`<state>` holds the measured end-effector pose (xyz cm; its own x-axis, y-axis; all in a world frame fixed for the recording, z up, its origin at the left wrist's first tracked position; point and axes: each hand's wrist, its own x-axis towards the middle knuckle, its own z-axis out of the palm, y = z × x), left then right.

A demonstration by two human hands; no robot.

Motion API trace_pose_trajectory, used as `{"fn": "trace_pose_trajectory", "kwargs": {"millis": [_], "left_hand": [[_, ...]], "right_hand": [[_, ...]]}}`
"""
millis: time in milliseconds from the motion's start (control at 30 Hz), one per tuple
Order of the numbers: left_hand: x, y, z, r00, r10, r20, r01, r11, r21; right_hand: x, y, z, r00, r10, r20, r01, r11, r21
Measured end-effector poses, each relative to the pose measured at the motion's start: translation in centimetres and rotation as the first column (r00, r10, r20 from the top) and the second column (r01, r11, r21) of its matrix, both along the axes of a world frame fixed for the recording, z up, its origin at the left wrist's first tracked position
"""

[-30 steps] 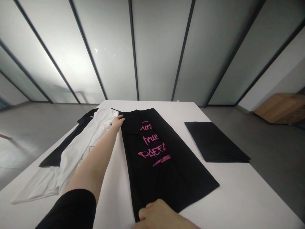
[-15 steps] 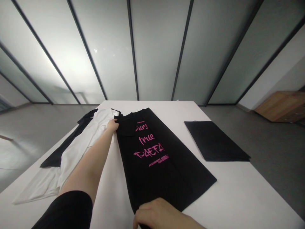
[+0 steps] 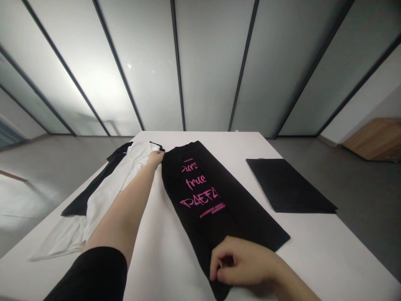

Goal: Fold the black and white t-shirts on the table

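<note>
Head view: both our hands on the black T-shirt's left side

Our left hand (image 3: 157, 157) is closed on the far-left corner of the black T-shirt (image 3: 216, 184) with pink lettering. Our right hand (image 3: 239, 262) is curled shut on the hem at its near-left end, where the cloth gathers to a point beneath the fingers; the exact pinch is partly hidden from us.

To handle this well, we judge, both grips should pull evenly and stay level, because the left side bows between them. Spreading the gathered hem before moving it would help that corner sit square. We would keep the tension light, since the cloth likely wrinkles easily.

The shirt runs lengthwise down the middle of the counter (image 3: 316, 251), reaching from near its far edge towards the near one. Its body lies to the right of our left hand, and our right hand covers part of its near end. White clothing (image 3: 108, 196) lies just beside our left hand, along the counter's left edge; a folded black garment (image 3: 291, 188) lies apart from both hands, by the right edge.
</note>
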<state>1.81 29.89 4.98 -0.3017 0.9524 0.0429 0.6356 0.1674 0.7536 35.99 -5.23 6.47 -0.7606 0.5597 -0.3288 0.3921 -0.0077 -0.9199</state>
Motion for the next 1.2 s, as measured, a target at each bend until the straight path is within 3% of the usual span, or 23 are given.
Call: {"fn": "trace_pose_trajectory", "kwargs": {"millis": [100, 233, 367, 467, 667, 867, 1033, 1200], "left_hand": [[3.1, 0.3, -0.2, 0.996, -0.088, -0.027, 0.09, 0.994, 0.066], [7.0, -0.9, -1.4, 0.956, -0.247, -0.16, 0.263, 0.961, 0.082], [9.3, -3.2, -2.7, 0.846, -0.392, -0.361, 0.421, 0.907, 0.001], [9.9, -4.2, -2.6, 0.755, -0.46, -0.468, 0.476, 0.875, -0.093], [9.4, -4.2, -0.7, 0.632, -0.524, -0.571, 0.496, 0.84, -0.222], [11.7, -4.5, 0.4, 0.646, -0.448, -0.618, 0.447, 0.878, -0.169], [14.6, -4.8, -0.6, 0.674, -0.402, -0.619, 0.416, 0.9, -0.131], [15.7, -5.9, -2.2, 0.692, -0.364, -0.624, 0.368, 0.921, -0.128]], "right_hand": [[3.6, 1.2, 0.2, 0.999, -0.02, 0.045, 0.023, 0.996, -0.084], [6.9, 2.2, 0.3, 0.984, -0.098, 0.15, 0.106, 0.993, -0.051], [7.0, 2.5, 0.1, 0.937, -0.218, 0.273, 0.254, 0.961, -0.105], [6.0, 2.5, -0.7, 0.911, -0.274, 0.309, 0.303, 0.952, -0.051], [5.4, 2.4, -1.3, 0.926, -0.234, 0.296, 0.233, 0.972, 0.038], [6.4, 2.5, -1.1, 0.918, -0.245, 0.312, 0.254, 0.967, 0.012], [7.6, 2.6, -1.4, 0.912, -0.246, 0.33, 0.26, 0.966, -0.001], [8.4, 2.7, -1.2, 0.903, -0.263, 0.34, 0.283, 0.959, -0.011]]}}
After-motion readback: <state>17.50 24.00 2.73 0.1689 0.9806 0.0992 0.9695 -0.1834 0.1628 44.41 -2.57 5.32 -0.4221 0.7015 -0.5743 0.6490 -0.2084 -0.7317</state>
